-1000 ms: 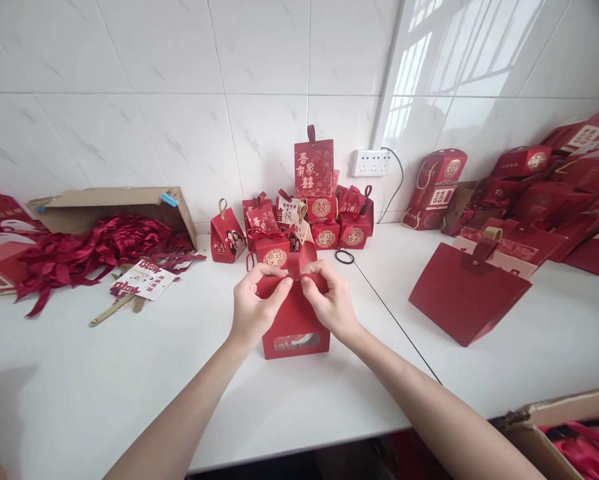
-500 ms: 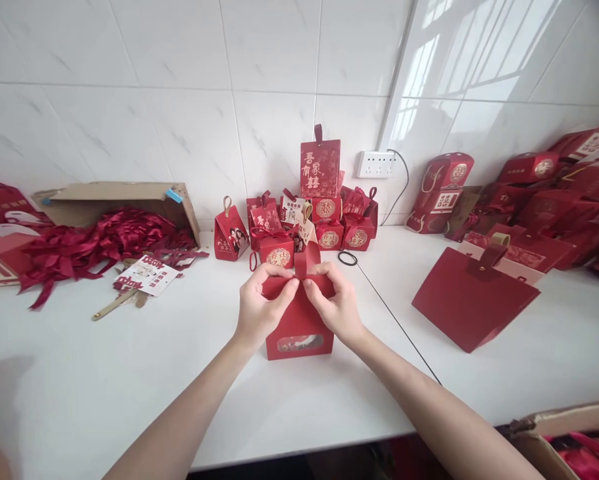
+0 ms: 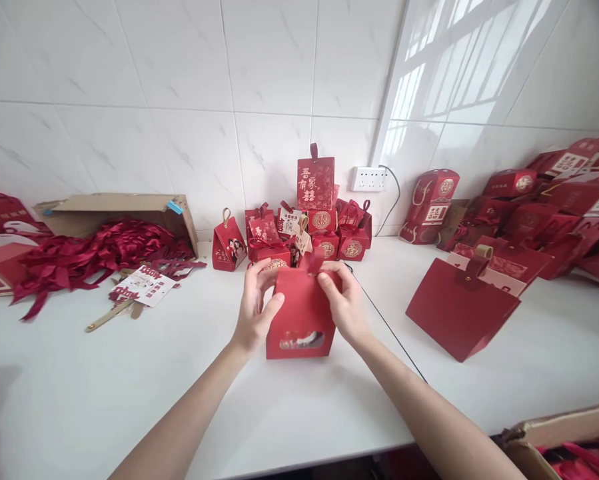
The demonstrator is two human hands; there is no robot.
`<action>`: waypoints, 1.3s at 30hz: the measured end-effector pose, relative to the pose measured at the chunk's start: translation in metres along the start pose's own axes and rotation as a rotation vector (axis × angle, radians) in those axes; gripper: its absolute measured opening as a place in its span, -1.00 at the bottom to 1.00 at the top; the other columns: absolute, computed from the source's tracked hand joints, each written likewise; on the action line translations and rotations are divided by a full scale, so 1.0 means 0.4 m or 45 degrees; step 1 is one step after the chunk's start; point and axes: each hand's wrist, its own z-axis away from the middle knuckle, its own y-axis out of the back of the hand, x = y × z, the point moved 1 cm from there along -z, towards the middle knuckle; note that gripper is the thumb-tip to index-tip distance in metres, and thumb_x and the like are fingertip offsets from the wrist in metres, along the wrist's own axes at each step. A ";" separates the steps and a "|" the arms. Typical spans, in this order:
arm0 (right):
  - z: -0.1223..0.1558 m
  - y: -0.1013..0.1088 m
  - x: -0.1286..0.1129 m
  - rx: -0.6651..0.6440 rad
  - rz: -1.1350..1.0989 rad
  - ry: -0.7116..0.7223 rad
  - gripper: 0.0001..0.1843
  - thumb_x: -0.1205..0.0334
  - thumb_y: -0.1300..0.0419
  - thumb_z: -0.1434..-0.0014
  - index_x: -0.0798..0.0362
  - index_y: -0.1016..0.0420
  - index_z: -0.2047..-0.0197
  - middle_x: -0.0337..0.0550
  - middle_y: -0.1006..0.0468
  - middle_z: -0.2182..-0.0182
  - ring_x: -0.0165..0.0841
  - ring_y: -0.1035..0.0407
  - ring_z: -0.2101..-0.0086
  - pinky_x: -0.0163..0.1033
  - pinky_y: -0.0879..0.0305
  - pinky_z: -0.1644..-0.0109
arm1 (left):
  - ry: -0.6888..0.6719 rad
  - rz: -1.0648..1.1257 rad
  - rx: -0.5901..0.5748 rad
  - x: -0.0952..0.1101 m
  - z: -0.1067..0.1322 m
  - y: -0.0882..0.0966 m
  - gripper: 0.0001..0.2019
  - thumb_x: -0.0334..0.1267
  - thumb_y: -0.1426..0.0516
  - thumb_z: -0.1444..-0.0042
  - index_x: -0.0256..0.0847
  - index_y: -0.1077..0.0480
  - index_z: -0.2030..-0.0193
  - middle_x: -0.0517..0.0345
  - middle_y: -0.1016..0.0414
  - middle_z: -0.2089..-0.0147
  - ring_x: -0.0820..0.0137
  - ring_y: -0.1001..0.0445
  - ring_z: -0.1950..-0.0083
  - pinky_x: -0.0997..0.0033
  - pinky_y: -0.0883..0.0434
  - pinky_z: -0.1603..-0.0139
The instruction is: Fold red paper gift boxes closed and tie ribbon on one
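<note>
In front of me a red gift box [image 3: 302, 303] stands upright on the white table. It has a small window low on its front and a red strap loop [image 3: 315, 261] at its top. My right hand [image 3: 346, 300] pinches the box's upper right corner beside the strap, thumb on the front and fingers behind. My left hand [image 3: 254, 310] is curved at the box's left side, its fingers and thumb apart. That thumb touches or nearly touches the left edge; where the fingertips end behind the box is partly hidden.
Decorated red boxes [image 3: 322, 233] are grouped by the tiled wall. On the left, dark red ribbons [image 3: 99, 253] spill from a cardboard box [image 3: 124, 203], with printed tags [image 3: 144, 285] nearby. Another red box [image 3: 462, 307] and piled boxes [image 3: 514, 207] stand right. A cable [image 3: 394, 327] crosses the table.
My left hand has let go of the top by the strap and moved down and left along the side. My right hand has shifted to the upper right corner. The view has tilted up slightly.
</note>
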 end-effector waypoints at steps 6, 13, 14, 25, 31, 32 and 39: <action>-0.063 0.052 0.062 0.466 -0.778 -0.445 -0.78 0.12 -0.26 0.08 -0.02 -0.28 0.44 -0.39 -0.37 0.46 -0.43 -0.23 0.44 -0.34 -0.13 0.33 | 0.054 -0.120 0.068 -0.050 0.007 -0.010 -0.28 -0.03 -0.21 0.02 -0.07 0.04 -0.23 -0.09 -0.04 -0.34 0.10 0.00 -0.37 -0.05 0.01 -0.33; -0.058 0.045 0.074 0.472 -1.001 -0.612 -0.77 0.11 -0.28 0.07 -0.02 -0.29 0.43 -0.39 -0.43 0.43 -0.42 -0.30 0.39 -0.32 -0.22 0.29 | 0.333 -0.043 -0.091 -0.057 0.035 -0.057 -0.29 -0.04 -0.23 0.02 -0.07 0.04 -0.19 -0.12 -0.18 -0.25 0.13 -0.27 -0.23 0.07 -0.27 -0.18; -0.057 0.043 0.073 0.430 -0.993 -0.590 -0.76 0.08 -0.28 0.07 -0.03 -0.31 0.41 -0.37 -0.45 0.40 -0.40 -0.32 0.35 -0.29 -0.24 0.26 | 0.324 -0.035 -0.067 -0.057 0.035 -0.057 -0.31 -0.06 -0.23 0.02 -0.07 0.02 -0.18 -0.11 -0.21 -0.22 0.14 -0.30 -0.20 0.11 -0.30 -0.16; -0.050 0.035 0.044 0.356 -0.616 -0.308 -0.63 0.07 -0.28 0.02 -0.11 -0.31 0.13 -0.26 -0.44 0.18 -0.32 -0.34 0.17 -0.22 -0.30 0.14 | 0.352 0.146 0.053 -0.071 0.022 -0.042 -0.42 -0.02 -0.24 0.04 -0.16 -0.15 -0.08 -0.06 -0.35 -0.13 0.15 -0.37 -0.15 0.16 -0.34 -0.13; -0.021 0.008 0.032 0.174 -0.610 -0.196 -0.52 0.10 -0.23 -0.06 -0.16 -0.23 -0.05 -0.21 -0.44 0.07 -0.29 -0.33 0.07 -0.14 -0.30 0.00 | 0.363 0.260 0.090 -0.056 0.017 -0.055 -0.46 0.01 -0.18 -0.02 -0.12 -0.17 -0.11 -0.04 -0.29 -0.21 0.15 -0.27 -0.25 0.16 -0.29 -0.19; -0.017 0.002 0.034 0.131 -0.626 -0.223 -0.57 0.10 -0.22 -0.07 -0.14 -0.26 -0.02 -0.21 -0.45 0.08 -0.29 -0.33 0.07 -0.14 -0.29 -0.01 | 0.339 0.255 0.092 -0.054 0.018 -0.055 -0.47 0.00 -0.17 -0.04 -0.12 -0.17 -0.10 -0.04 -0.29 -0.21 0.15 -0.26 -0.25 0.15 -0.29 -0.19; -0.016 -0.009 0.057 0.087 -0.853 -0.418 -0.76 0.09 -0.18 0.00 -0.06 -0.37 0.23 -0.24 -0.51 0.21 -0.28 -0.38 0.17 -0.18 -0.33 0.11 | 0.017 -0.149 0.212 -0.041 0.027 -0.036 -0.28 -0.15 -0.32 0.16 -0.09 -0.08 -0.13 -0.05 -0.33 -0.12 0.14 -0.38 -0.12 0.15 -0.38 -0.07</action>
